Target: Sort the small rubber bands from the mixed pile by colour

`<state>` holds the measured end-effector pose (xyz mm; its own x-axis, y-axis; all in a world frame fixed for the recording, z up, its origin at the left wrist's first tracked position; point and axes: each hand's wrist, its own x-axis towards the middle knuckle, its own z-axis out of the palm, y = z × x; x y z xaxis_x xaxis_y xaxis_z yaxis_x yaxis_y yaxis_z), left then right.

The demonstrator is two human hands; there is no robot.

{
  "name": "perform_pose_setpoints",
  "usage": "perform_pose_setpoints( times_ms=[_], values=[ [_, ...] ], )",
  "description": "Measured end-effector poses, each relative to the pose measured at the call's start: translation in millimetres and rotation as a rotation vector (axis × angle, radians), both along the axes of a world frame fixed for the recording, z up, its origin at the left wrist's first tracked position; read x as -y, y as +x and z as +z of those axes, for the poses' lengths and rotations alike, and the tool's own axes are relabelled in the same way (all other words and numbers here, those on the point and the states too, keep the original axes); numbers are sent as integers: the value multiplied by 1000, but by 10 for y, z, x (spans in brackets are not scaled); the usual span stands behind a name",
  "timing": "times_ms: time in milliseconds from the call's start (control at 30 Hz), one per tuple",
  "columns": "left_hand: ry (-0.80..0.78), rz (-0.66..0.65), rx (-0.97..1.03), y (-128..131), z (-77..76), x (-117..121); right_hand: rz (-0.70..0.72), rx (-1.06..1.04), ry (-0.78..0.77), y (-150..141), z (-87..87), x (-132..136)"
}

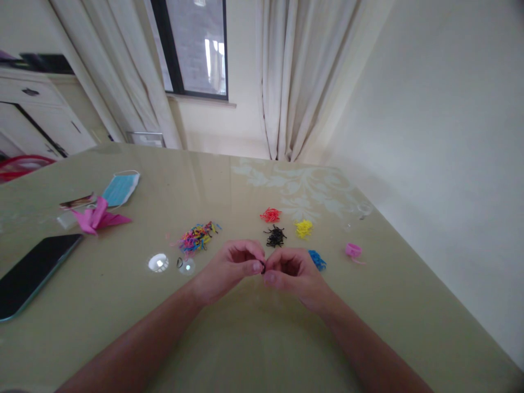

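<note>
My left hand [229, 270] and my right hand [301, 275] meet above the table, thumbs and index fingertips pinched. Between the fingertips is a small black rubber band [262, 267], partly hidden by them. Just beyond my hands lie small piles of bands sorted by colour: black bands [275, 236], red bands [271, 215], yellow bands [303, 229] and blue bands [316, 260], the last partly behind my right hand. A mixed-colour pile [197, 238] lies to the left of my left hand. Near it sits a single dark loop [179, 263].
On the glossy table [254, 349], a phone [35, 273], a pink folded paper bird [98, 216] and a blue face mask [121, 188] lie at left. A pink ring-shaped item [353, 250] is at right. A wall [450, 164] borders the right edge.
</note>
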<state>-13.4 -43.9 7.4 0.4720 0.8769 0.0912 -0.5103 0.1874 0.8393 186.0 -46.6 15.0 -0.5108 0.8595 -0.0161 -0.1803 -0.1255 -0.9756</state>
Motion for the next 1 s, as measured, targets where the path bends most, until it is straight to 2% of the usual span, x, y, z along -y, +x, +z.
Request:
perform_pose_setpoints(
  times_ms=[567, 767, 1000],
  values=[
    [58, 32, -20, 20, -1, -7, 8, -34, -90, 46, 9, -24],
    [115, 81, -62, 22, 11, -7, -8, 19, -51, 41, 33, -19],
    [91, 32, -92, 17, 21, 4, 4, 28, -19, 61, 46, -25]
  ],
)
